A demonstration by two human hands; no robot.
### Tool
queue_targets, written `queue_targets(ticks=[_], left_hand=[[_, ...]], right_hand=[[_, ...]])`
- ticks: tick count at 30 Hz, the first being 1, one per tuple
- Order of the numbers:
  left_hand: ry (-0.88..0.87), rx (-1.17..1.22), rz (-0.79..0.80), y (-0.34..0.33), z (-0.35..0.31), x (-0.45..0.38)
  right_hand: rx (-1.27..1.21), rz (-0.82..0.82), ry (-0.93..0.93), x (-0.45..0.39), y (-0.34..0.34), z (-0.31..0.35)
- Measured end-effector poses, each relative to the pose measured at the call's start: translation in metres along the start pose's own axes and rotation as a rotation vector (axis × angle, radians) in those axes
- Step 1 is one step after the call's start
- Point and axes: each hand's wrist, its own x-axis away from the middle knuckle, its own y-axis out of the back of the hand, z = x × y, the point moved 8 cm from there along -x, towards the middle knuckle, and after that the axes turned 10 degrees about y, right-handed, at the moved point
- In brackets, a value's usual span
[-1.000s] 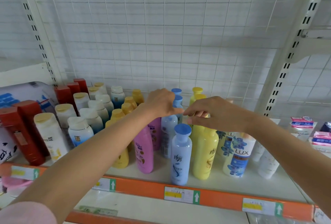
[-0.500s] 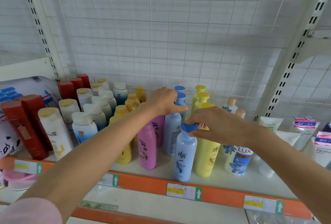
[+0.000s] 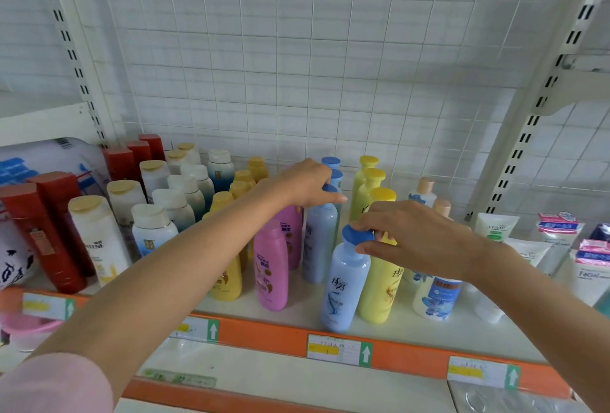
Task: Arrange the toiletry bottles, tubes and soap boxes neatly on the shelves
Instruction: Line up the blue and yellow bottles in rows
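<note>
A row of pale blue bottles with blue caps runs front to back on the white shelf (image 3: 297, 315). My right hand (image 3: 409, 236) grips the blue cap of the front blue bottle (image 3: 343, 284), which leans slightly right. My left hand (image 3: 307, 185) is closed over the cap of the second blue bottle (image 3: 318, 241) behind it. Two pink bottles (image 3: 270, 267) stand to the left, a row of yellow bottles (image 3: 379, 287) to the right. A Lux bottle (image 3: 435, 300) shows under my right wrist.
White bottles with gold caps (image 3: 99, 241) and red boxes (image 3: 43, 234) fill the shelf's left. Facial wash tubes (image 3: 495, 226) and soap boxes (image 3: 594, 257) lie at the right. An orange price rail (image 3: 409, 355) edges the shelf front. A wire grid backs it.
My right hand came forward from the second bottle's cap and took hold of the front blue bottle's cap, tilting that bottle. My left hand stayed on the second bottle's cap.
</note>
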Motion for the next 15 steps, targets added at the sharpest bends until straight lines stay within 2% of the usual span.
queue_targets(ticks=[2, 7, 12, 15], left_hand=[[-0.022, -0.019, -0.033, -0.002, -0.002, -0.002], [-0.118, 0.125, 0.098, -0.002, -0.002, 0.003], [0.038, 0.12, -0.055, -0.002, 0.007, -0.005], [0.031, 0.179, -0.004, -0.007, 0.005, -0.007]], right_hand=[[-0.001, -0.006, -0.003, 0.001, 0.0, 0.001], [-0.018, -0.005, -0.033, 0.005, 0.001, 0.0], [-0.024, -0.01, -0.036, 0.006, 0.0, 0.002], [-0.031, -0.022, -0.026, 0.008, 0.001, 0.004]])
